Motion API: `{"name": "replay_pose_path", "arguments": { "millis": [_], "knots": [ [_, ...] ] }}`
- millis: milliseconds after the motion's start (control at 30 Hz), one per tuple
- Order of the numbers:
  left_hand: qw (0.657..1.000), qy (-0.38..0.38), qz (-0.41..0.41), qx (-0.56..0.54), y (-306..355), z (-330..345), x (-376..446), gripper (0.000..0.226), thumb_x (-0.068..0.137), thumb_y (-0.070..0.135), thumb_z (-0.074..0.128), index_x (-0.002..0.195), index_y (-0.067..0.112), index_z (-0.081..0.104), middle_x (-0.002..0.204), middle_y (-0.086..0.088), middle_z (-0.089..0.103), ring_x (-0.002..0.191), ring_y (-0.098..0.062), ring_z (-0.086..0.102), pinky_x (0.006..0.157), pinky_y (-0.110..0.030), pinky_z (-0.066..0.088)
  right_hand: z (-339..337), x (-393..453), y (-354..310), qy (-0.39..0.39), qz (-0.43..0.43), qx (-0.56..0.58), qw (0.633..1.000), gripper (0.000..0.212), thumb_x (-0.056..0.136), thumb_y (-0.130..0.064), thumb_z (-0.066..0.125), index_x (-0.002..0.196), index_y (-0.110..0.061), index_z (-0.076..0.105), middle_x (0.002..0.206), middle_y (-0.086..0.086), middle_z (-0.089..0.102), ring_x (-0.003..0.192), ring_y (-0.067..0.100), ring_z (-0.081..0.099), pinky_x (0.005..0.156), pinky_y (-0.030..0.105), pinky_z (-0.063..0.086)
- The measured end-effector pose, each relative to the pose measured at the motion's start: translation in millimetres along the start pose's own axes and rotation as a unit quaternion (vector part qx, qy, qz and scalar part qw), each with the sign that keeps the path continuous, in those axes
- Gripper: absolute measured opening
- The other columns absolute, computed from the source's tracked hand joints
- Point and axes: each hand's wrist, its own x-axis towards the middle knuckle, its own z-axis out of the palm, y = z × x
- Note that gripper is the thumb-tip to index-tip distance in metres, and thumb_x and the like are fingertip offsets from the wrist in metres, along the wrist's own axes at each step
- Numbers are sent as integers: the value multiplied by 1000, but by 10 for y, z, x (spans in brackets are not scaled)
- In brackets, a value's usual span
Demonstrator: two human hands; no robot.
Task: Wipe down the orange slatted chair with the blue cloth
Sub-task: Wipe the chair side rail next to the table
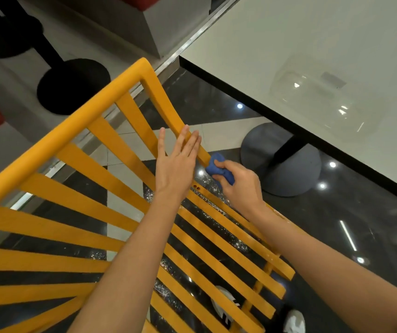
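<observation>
The orange slatted chair (77, 164) fills the lower left, its back slats fanning out below me and its seat slats running to the lower right. My left hand (175, 162) lies flat with fingers straight, fingertips resting on the right-hand upright of the chair back. My right hand (238, 186) is shut on the bunched blue cloth (217, 168), which presses against that same upright just below my left fingertips.
A white table (312, 56) with a black edge stands to the right on a grey domed base (284, 164). Black round stool bases (72, 85) sit on the floor at upper left. White shoes (293, 320) show under the seat on the glossy dark floor.
</observation>
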Motion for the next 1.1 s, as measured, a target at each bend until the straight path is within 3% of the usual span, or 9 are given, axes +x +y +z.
{"name": "replay_pose_path", "arguments": {
  "millis": [100, 233, 400, 467, 633, 767, 900, 1100],
  "knots": [
    [1000, 2, -1, 1, 30, -51, 27, 60, 101, 24, 33, 156, 16, 11, 164, -4, 11, 151, -29, -9, 111, -62, -15, -20, 135, -21, -4, -7, -48, 999, 34, 88, -24, 72, 120, -17, 67, 111, 3, 72, 97, 20, 68, 87, 37, 56],
    [1000, -7, -15, -21, 71, -42, 76, 57, 102, 21, 33, 156, 18, 15, 164, -3, 14, 151, -28, -10, 111, -57, -17, 98, 240, -150, 10, -9, -31, 999, 31, 88, -19, 69, 119, -16, 65, 112, 4, 71, 97, 21, 67, 86, 40, 57],
    [999, -8, -26, -48, 103, -84, 111, 59, 98, 14, 41, 154, 18, 22, 163, -3, 19, 151, -28, -8, 112, -58, -16, -57, -17, 22, -6, -13, -62, 998, 32, 87, -23, 73, 118, -17, 67, 112, 1, 71, 97, 19, 67, 85, 32, 56],
    [997, -1, -37, -70, 119, -84, 144, 58, 97, 10, 44, 153, 17, 28, 161, -3, 24, 152, -27, -7, 114, -57, -14, -54, 54, 16, -7, 1, -69, 998, 31, 86, -23, 72, 117, -19, 67, 107, 1, 72, 93, 20, 67, 82, 36, 57],
    [991, 5, -42, -126, 105, -77, 242, 53, 94, 2, 51, 145, 14, 42, 156, -3, 36, 152, -24, -2, 120, -55, -7, 10, 125, 30, -12, 72, 35, 997, 22, 86, -23, 71, 106, -28, 61, 101, -5, 69, 88, 15, 65, 77, 37, 58],
    [986, 7, -49, -160, 125, -83, 248, 50, 95, 4, 51, 143, 13, 45, 155, -5, 38, 152, -24, 0, 120, -54, -8, -146, -44, 277, -37, 92, 93, 991, 23, 84, -24, 75, 103, -31, 65, 105, -11, 68, 97, 8, 63, 85, 31, 57],
    [977, 27, -66, -198, 143, -64, 262, 47, 94, 1, 53, 140, 10, 50, 152, -7, 42, 152, -24, 4, 119, -51, -9, -96, 189, 181, -50, 71, 79, 993, 21, 82, -22, 76, 100, -28, 66, 101, -8, 68, 92, 9, 63, 79, 28, 57],
    [967, 62, -54, -241, 121, 21, 276, 39, 91, -2, 57, 129, 4, 59, 141, -12, 54, 151, -27, 15, 119, -53, -5, -185, -3, 326, -59, 37, 29, 997, 23, 85, -27, 74, 106, -26, 65, 105, -4, 71, 93, 13, 66, 80, 36, 59]
  ]
}}
